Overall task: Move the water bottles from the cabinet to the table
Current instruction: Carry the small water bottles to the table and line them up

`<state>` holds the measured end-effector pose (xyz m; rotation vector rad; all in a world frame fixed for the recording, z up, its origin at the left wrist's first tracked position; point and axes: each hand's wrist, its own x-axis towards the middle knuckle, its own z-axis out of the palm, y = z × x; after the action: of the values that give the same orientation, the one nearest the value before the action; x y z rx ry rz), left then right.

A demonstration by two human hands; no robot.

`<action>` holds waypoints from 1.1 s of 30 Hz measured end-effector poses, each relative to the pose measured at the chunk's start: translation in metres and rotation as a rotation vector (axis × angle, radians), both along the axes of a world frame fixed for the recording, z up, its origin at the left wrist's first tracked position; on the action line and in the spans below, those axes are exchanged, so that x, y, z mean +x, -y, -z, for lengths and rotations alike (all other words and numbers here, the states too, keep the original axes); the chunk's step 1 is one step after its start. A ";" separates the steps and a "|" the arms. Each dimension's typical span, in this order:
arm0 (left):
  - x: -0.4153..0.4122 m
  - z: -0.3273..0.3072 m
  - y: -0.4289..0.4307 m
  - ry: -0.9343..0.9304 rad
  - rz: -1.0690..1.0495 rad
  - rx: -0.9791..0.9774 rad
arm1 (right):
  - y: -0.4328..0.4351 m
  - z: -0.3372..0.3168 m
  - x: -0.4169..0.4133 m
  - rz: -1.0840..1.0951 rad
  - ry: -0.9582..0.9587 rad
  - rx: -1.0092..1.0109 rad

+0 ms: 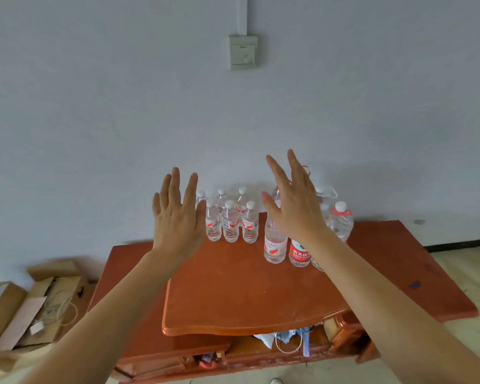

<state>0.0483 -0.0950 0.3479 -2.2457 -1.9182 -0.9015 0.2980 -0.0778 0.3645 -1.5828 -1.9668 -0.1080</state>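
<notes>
Red-brown wooden cabinet fills centre to lower right of frame, against a pale wall. Small water bottles, white caps and red-white labels, stand upright in a tight cluster at the back of its top, centre frame. Right of them is a row of taller bottles, one with a full red label. A larger jug with a red handle ring stands behind, partly hidden by the right forearm.

Left hand is raised just left of the small cluster, fingers straight and slightly spread, holding nothing. Right hand is the same, raised in front of the taller bottles and overlapping them in view; cannot tell whether it touches them.

Wall switch is at upper centre. Cardboard boxes lie on the floor at lower left. Cables and clutter show in the open compartment under the top.
</notes>
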 end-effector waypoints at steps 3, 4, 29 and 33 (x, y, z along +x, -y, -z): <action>0.015 0.022 -0.050 0.003 -0.033 -0.062 | -0.063 0.022 -0.001 -0.103 -0.123 -0.078; 0.019 0.029 -0.065 -0.003 -0.041 -0.085 | -0.082 0.032 -0.003 -0.121 -0.132 -0.111; 0.005 0.311 -0.287 0.572 -0.124 -0.609 | -0.238 0.357 -0.059 0.232 -0.975 -0.453; 0.002 0.343 -0.298 0.629 -0.115 -0.571 | -0.247 0.379 -0.060 0.175 -0.955 -0.394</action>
<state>0.0504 0.2033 0.0047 -2.2444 -2.8582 -1.2911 0.2377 0.1695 -0.0147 -1.5933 -1.1256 0.8557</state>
